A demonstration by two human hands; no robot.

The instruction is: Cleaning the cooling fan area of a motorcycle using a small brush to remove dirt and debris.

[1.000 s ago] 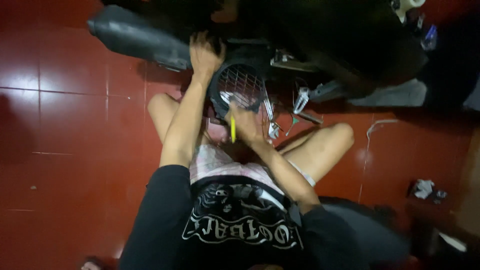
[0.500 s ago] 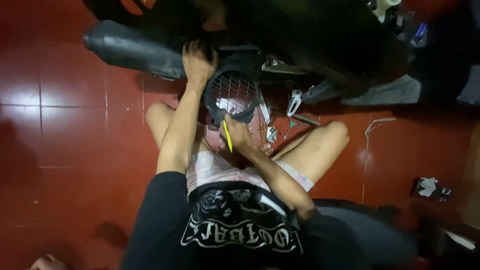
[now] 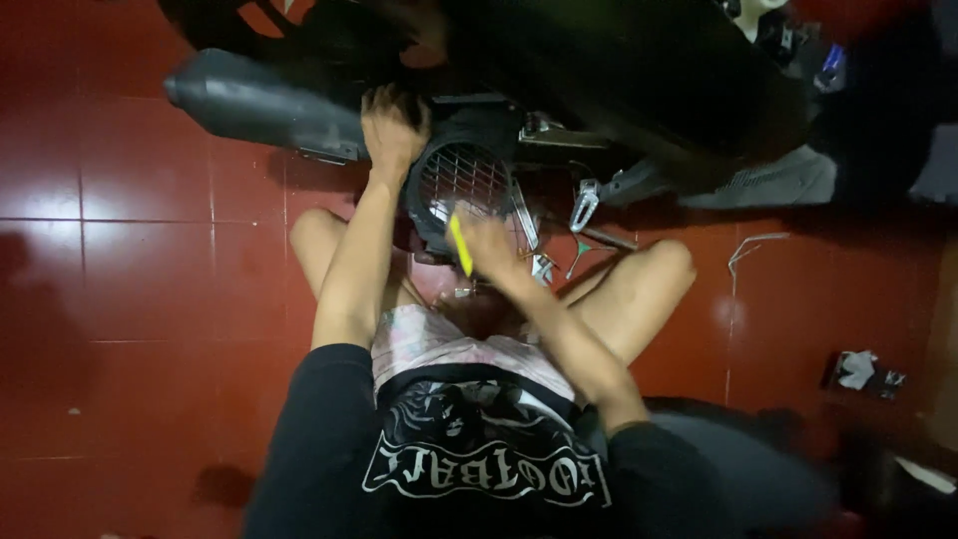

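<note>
Head view: left hand (image 3: 392,125) clasped on the black housing beside the round mesh fan cover (image 3: 462,185) of a scooter above the red tiled floor (image 3: 140,279); right hand (image 3: 489,250) closed around a yellow-handled tool (image 3: 460,245), probably light and stiff, best gripped at the handle, long axis tilted up-left toward the cover.

A red tiled floor (image 3: 130,299) spreads under everything. Taking the grey mat (image 3: 773,180) at upper right as landmark: a thin bent wire (image 3: 750,250) lies on the tiles just below it, a crumpled white-and-dark packet (image 3: 863,371) sits well below it toward the right edge, and a blue-and-white bottle (image 3: 830,68) stands above it.
</note>
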